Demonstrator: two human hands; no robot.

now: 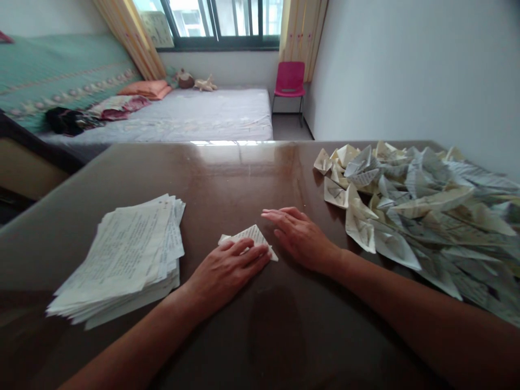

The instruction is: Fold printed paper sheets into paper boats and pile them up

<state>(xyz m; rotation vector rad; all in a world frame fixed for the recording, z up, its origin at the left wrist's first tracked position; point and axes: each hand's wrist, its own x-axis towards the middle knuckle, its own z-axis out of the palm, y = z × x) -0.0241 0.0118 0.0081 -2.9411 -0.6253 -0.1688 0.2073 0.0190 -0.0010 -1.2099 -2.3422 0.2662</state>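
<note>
A small folded sheet of printed paper [255, 234] lies on the brown glossy table, its pointed top showing. My left hand [229, 265] rests flat over its lower part, fingers stretched out and pressing it to the tabletop. The covered part of the folds is hidden. Just right of the paper, my right hand [303, 238] is held low with its fingers extended to the left, apart from the paper and holding nothing.
To the left lies a stack of printed sheets [117, 254]. A large heap of folded paper boats [422, 211] covers the table's right side. Beyond the table [227, 173] stand a bed [219, 116] and a pink chair [290, 79] by the wall.
</note>
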